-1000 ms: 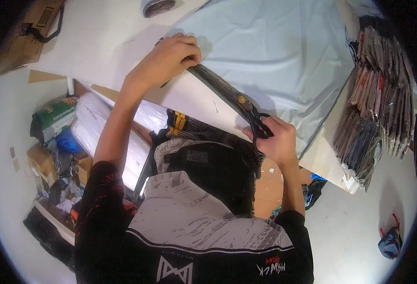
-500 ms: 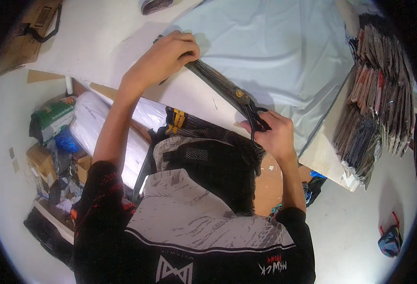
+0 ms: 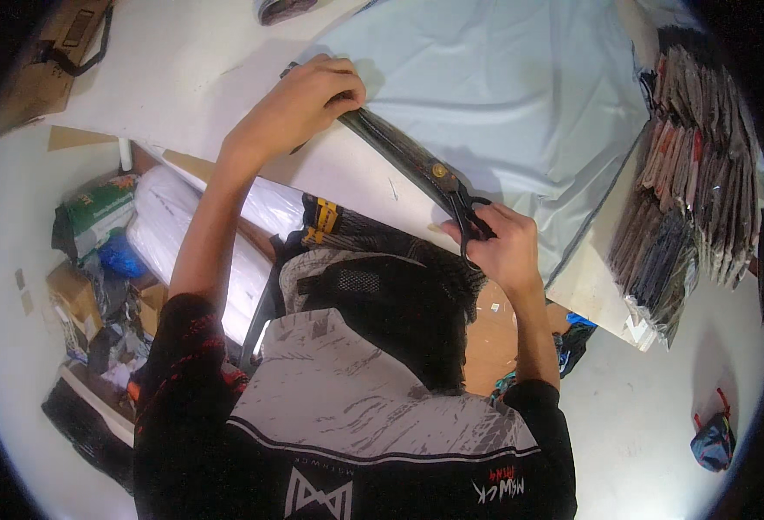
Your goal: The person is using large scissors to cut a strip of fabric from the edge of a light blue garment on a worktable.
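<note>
My right hand (image 3: 501,244) grips the black handles of large shears (image 3: 440,171) with a brass-coloured pivot. The long dark blades lie diagonally along the near edge of a pale, wrinkled fabric (image 3: 521,87) on a white table (image 3: 139,69). My left hand (image 3: 308,102) is closed at the far end of the blades, its curled fingers over dark material that I cannot make out. The blade tips are hidden under that hand.
Bagged dark pieces (image 3: 685,173) are stacked at the right, a cardboard box (image 3: 66,43) at upper left. Below the table lie white wrapped rolls (image 3: 174,225), assorted clutter (image 3: 96,303) and a black mesh item (image 3: 373,312). A small bag (image 3: 713,442) is at lower right.
Both hands and the shears have shifted slightly upward and left since a second ago. Both grips look the same, and the fabric has barely changed.
</note>
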Demonstrator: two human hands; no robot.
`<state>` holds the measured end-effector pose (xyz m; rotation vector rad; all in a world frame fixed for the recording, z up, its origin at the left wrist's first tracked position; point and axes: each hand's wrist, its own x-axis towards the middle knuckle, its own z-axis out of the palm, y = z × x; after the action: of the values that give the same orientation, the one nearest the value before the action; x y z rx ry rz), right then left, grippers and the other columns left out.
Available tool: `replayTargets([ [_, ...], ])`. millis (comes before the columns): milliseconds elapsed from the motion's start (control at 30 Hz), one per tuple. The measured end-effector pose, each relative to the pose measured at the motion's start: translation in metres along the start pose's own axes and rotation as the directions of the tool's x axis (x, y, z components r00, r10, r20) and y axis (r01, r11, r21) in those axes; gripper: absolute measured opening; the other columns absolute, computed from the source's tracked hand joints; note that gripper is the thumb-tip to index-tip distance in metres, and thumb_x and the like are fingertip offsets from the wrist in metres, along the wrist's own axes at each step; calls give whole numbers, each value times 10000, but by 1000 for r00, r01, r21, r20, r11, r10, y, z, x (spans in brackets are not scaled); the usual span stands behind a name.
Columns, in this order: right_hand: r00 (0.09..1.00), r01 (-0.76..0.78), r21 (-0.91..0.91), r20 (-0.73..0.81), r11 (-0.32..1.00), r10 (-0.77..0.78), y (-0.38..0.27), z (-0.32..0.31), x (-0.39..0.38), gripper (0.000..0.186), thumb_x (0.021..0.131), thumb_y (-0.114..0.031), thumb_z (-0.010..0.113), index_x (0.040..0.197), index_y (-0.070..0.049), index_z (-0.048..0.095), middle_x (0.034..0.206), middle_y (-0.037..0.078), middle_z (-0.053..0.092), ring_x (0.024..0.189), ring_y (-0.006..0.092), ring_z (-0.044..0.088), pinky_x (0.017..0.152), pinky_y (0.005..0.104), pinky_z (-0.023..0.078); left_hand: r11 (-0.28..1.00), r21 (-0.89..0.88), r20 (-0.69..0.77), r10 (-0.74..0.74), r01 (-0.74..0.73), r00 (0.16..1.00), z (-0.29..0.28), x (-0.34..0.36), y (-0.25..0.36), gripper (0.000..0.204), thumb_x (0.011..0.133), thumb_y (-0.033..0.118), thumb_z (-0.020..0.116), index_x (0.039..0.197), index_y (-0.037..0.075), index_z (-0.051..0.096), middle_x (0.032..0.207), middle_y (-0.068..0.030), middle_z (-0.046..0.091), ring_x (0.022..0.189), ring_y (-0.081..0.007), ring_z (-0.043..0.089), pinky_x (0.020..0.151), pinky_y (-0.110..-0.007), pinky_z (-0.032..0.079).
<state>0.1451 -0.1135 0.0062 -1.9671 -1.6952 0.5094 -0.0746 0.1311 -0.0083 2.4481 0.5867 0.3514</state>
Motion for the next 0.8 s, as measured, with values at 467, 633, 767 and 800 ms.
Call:
replayTargets([
  [467, 1000, -6, -19, 18, 1000, 6, -6, 0, 0, 336, 669, -240, 892, 732, -14, 651, 620, 85, 573, 506, 248, 562, 475, 330, 428, 961, 201, -346, -114, 192, 931, 41, -64, 21, 396, 811, 171, 745, 1199, 131, 679, 1396, -103, 540, 1319, -302, 475, 1102, -478, 331],
  [633, 991, -86, 14, 105, 996, 84, -10, -3, 3, 354, 677, -255, 889, 701, -8, 636, 611, 89, 576, 496, 241, 569, 480, 334, 435, 966, 168, -376, -120, 195, 919, 45, -66, 21, 386, 843, 196, 725, 1223, 151, 678, 1417, -99, 528, 1351, -298, 447, 1139, -493, 290],
  [767, 989, -110, 29, 106, 994, 106, -10, -1, 2, 348, 672, -243, 890, 701, -9, 633, 603, 87, 566, 499, 236, 562, 487, 333, 435, 971, 151, -380, -116, 185, 918, 48, -67, 20, 380, 845, 195, 721, 1221, 162, 682, 1414, -95, 531, 1347, -298, 451, 1140, -494, 288],
  [800, 992, -98, 23, 78, 995, 96, -11, 0, 2, 345, 675, -242, 888, 700, -11, 632, 600, 86, 562, 500, 234, 560, 484, 334, 434, 969, 158, -379, -118, 190, 918, 48, -67, 20, 379, 846, 195, 720, 1222, 163, 682, 1415, -93, 530, 1347, -297, 451, 1141, -494, 285],
])
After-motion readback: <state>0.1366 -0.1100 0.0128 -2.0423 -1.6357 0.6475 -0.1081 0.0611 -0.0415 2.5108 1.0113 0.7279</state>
